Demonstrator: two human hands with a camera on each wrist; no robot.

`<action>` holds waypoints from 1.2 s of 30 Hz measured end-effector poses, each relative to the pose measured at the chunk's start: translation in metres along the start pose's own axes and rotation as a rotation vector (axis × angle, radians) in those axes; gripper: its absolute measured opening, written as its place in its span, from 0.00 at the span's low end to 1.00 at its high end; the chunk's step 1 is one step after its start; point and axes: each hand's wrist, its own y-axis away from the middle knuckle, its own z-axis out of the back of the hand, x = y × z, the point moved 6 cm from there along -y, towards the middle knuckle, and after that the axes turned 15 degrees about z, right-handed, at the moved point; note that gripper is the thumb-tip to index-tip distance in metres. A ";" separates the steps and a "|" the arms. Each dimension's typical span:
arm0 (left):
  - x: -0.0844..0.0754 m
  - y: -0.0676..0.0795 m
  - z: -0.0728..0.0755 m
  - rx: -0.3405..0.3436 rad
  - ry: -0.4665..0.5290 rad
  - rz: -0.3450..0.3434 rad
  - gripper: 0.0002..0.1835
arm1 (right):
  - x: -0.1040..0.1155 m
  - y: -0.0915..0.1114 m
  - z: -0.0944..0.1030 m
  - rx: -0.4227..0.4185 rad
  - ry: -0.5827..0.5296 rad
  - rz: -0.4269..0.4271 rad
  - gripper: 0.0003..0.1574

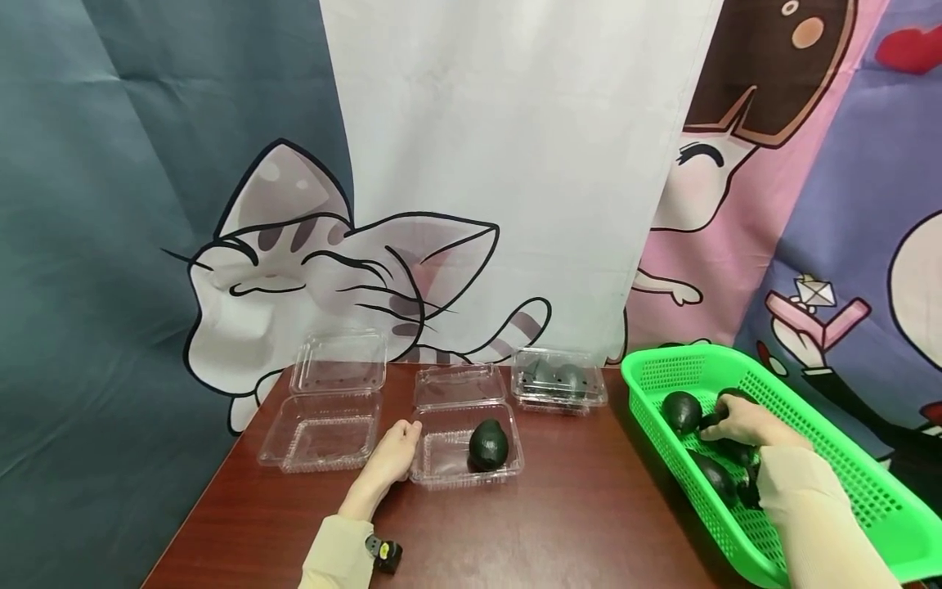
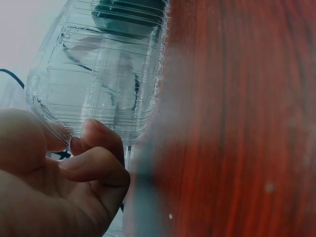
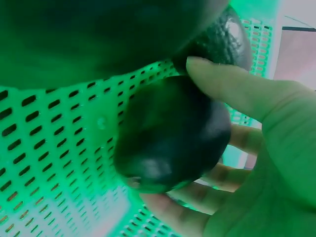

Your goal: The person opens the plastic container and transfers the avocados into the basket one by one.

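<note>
My left hand (image 1: 394,451) pinches the left edge of an open clear plastic clamshell box (image 1: 444,460) between thumb and curled fingers. In that box's right half lies one dark green avocado (image 1: 489,446). Over on the right, my right hand (image 1: 752,425) reaches into a green plastic basket (image 1: 639,388). Its thumb and fingers are curled round an avocado (image 3: 173,136), as the right wrist view shows. Other avocados lie close by in the basket, among them one at its left side (image 1: 681,412) and one nearer me (image 1: 712,476).
A second open clamshell (image 1: 333,442) stands at the table's left, its lid raised. Behind, to the right of the middle box, sits a closed clamshell (image 1: 559,380) with avocados inside. The brown wooden table (image 1: 574,507) meets a printed curtain (image 1: 515,164) at the back.
</note>
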 end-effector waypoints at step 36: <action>0.001 -0.001 0.001 0.026 0.052 0.001 0.17 | 0.195 -0.025 0.045 -0.158 0.174 0.276 0.44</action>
